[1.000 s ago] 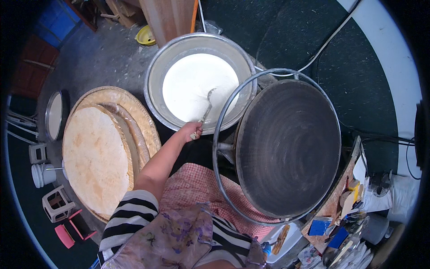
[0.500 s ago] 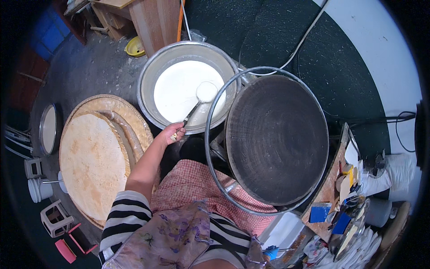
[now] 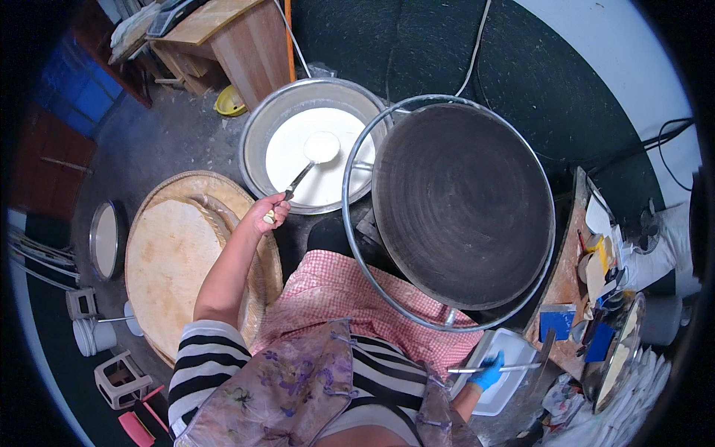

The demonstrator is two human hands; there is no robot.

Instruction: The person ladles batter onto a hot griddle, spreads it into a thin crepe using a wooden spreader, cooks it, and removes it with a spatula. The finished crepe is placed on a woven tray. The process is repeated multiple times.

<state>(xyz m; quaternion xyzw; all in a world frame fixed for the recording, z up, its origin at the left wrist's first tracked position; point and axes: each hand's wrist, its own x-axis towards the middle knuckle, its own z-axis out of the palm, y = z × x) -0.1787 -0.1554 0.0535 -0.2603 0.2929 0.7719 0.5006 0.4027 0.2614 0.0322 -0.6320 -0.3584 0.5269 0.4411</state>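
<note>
My left hand [image 3: 269,212] is closed around the dark handle of a ladle [image 3: 322,147]. The ladle's round bowl, filled with white liquid, is over the white batter-like liquid [image 3: 294,160] in a big metal basin [image 3: 252,153]. Just right of the basin stands a round dark griddle [image 3: 465,208] with a bare top, ringed by a metal hoop [image 3: 347,216]. Low on the right, my right hand [image 3: 488,374], in a blue glove, grips a long thin stick-like tool [image 3: 523,366] above a white rectangular tray [image 3: 491,406].
At left, large round woven trays [image 3: 171,261] carry a pale, round flat top. Behind the basin are a wooden desk [image 3: 249,56] and a yellow bowl [image 3: 229,101]. A cluttered board [image 3: 540,316] flanks the griddle at right. Stools [image 3: 123,380] and buckets [image 3: 93,337] stand lower left.
The ladle has shifted a little up and left over the basin, still in my left hand. My right hand has come further into view with the stick-like tool, over the tray.
</note>
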